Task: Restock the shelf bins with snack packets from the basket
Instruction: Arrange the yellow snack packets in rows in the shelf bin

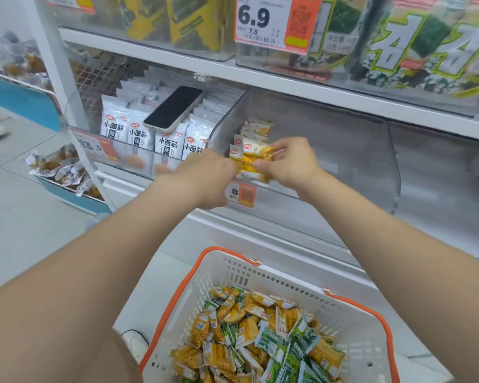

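White packets (138, 136) fill the left bin (108, 161), black phone (173, 110) lying on top. Left hand (205, 172) meets the yellow packet (253, 161) at the clear bin (343, 161) front; fingers hidden, grip cannot tell. Right hand (291, 164) pinches the same packet, thumb and fingers curled on it. Lower right, white basket (357, 313) holds loose yellow and green packets (260, 341).

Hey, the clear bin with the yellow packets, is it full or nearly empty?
Nearly empty. A short row of yellow packets stands at the left end of the clear bin; the rest is bare.
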`<state>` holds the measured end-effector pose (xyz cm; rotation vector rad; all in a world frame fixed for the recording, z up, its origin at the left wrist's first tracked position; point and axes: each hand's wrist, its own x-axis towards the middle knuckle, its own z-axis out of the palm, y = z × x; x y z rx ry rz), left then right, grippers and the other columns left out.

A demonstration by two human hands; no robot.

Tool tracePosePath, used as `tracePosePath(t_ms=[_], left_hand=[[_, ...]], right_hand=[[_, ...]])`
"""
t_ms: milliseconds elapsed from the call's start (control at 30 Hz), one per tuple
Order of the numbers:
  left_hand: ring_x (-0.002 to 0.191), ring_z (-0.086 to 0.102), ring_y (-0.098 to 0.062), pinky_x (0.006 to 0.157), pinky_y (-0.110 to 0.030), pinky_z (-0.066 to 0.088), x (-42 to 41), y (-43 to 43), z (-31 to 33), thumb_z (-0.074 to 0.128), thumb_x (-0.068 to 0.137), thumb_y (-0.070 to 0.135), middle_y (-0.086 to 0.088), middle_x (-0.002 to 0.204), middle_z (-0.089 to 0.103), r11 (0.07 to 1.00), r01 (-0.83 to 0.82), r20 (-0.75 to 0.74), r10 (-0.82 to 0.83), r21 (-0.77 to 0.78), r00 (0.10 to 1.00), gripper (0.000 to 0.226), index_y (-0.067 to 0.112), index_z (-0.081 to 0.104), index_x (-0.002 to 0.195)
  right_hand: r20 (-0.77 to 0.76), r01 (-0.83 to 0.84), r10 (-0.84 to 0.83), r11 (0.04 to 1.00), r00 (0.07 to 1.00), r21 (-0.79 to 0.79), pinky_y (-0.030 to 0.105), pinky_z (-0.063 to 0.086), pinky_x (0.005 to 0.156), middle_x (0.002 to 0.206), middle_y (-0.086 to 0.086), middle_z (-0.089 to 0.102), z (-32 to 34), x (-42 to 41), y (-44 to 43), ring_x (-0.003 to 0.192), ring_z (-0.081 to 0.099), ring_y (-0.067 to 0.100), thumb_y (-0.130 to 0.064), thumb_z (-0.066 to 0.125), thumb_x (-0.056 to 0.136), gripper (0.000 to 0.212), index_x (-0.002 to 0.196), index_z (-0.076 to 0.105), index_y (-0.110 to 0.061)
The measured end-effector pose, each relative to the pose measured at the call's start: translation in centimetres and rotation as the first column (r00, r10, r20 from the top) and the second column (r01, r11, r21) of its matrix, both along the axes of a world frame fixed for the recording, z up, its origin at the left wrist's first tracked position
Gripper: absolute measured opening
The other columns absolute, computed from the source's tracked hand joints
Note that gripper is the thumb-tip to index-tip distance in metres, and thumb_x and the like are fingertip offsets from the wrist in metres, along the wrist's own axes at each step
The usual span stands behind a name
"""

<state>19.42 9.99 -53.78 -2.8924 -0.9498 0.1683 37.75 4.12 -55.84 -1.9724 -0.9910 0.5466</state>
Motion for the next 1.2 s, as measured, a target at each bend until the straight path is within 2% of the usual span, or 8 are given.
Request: tracePosePath(t_ms=[200,333,500,633,733,833,1033,1200], left_hand=[[0.111,0.059,-0.034,0.078,-0.039,0.036,0.9,0.1,-0.1,0.064,0.092,0.017,-0.008,0.103,0.056,0.999,0.012,-0.003,-0.012,0.042,1.0,0.024,0.017,0.062,0.117],[0.114,0.06,-0.034,0.079,-0.039,0.035,1.2,0.4,-0.2,0.062,0.095,0.019,-0.006,0.1,0.054,0.999,0.012,0.008,-0.013,0.041,1.0,0.017,0.022,0.062,0.112],[0.116,0.059,-0.035,0.08,-0.04,0.033,1.0,0.2,0.1,0.062,0.095,0.016,-0.001,0.087,0.04,0.999,0.012,0.046,-0.014,0.044,0.999,0.02,0.025,0.044,0.095],[0.114,0.057,-0.033,0.083,-0.04,0.03,1.0,-0.1,0.1,0.061,0.096,0.018,0.004,0.075,0.03,0.999,0.003,0.027,-0.004,0.046,1.0,0.014,0.022,0.048,0.096],[0.111,0.058,-0.033,0.086,-0.042,0.034,0.7,-0.1,-0.1,0.059,0.097,0.021,0.001,0.083,0.044,0.999,-0.011,0.029,0.01,0.046,1.0,0.016,0.02,0.062,0.112],[0.111,0.06,-0.033,0.086,-0.043,0.04,0.3,-0.3,-0.2,0.06,0.095,0.025,-0.005,0.107,0.067,0.999,-0.007,0.076,0.003,0.041,0.997,0.026,0.022,0.064,0.12],[0.114,0.052,-0.036,0.089,-0.045,0.046,-0.5,-1.4,0.1,0.065,0.092,0.022,-0.01,0.121,0.055,0.998,-0.068,0.221,0.062,0.017,0.973,0.029,0.019,0.059,0.121],[0.105,0.06,-0.036,0.074,-0.042,0.05,-0.7,-3.3,0.2,0.061,0.093,0.024,-0.01,0.11,0.061,0.992,-0.125,0.347,0.126,-0.025,0.929,0.015,0.018,0.058,0.107]], right_hand=[[-0.013,-0.073,0.072,0.962,0.997,-0.265,0.034,0.061,0.075,0.095,0.008,0.065,-1.7,-1.3,5.7,0.083,0.061,0.023,-0.035,0.095,0.033,0.062,0.083,0.064,-0.016],[0.221,0.018,0.059,0.943,0.973,-0.332,0.023,0.042,0.063,0.099,0.004,0.063,-1.6,-1.6,7.0,0.068,0.045,0.014,-0.03,0.085,0.07,0.033,0.089,0.061,-0.017],[0.38,0.024,0.063,0.975,0.923,-0.221,0.028,0.043,0.078,0.115,0.02,0.064,-1.9,-1.3,6.5,0.11,0.058,0.033,-0.019,0.073,0.08,0.035,0.111,0.067,-0.006],[0.466,0.052,0.069,0.969,0.882,-0.243,0.035,0.045,0.074,0.112,0.022,0.064,-1.3,-1.7,5.3,0.105,0.064,0.04,-0.036,0.076,0.077,0.053,0.114,0.058,-0.003],[0.362,0.024,0.088,0.955,0.928,-0.294,0.031,0.056,0.063,0.087,0.01,0.073,-0.6,-2.0,4.6,0.078,0.07,0.026,-0.058,0.074,0.048,0.061,0.088,0.065,-0.013],[0.086,-0.019,0.038,0.977,0.996,-0.213,0.031,0.063,0.057,0.078,0.0,0.073,-0.7,-1.3,4.0,0.071,0.075,0.017,-0.037,0.094,0.06,0.038,0.076,0.063,-0.021],[-0.251,-0.204,0.186,0.978,0.95,-0.049,0.04,0.057,0.087,0.108,0.018,0.069,-2.7,1.2,2.7,0.088,0.067,0.024,0.001,0.075,0.087,0.041,0.122,0.058,-0.012],[0.162,-0.295,0.315,0.946,0.935,-0.134,0.021,0.043,0.092,0.118,0.003,0.069,-1.5,0.7,0.3,0.113,0.062,0.018,-0.008,0.057,0.098,0.029,0.125,0.068,-0.012]])
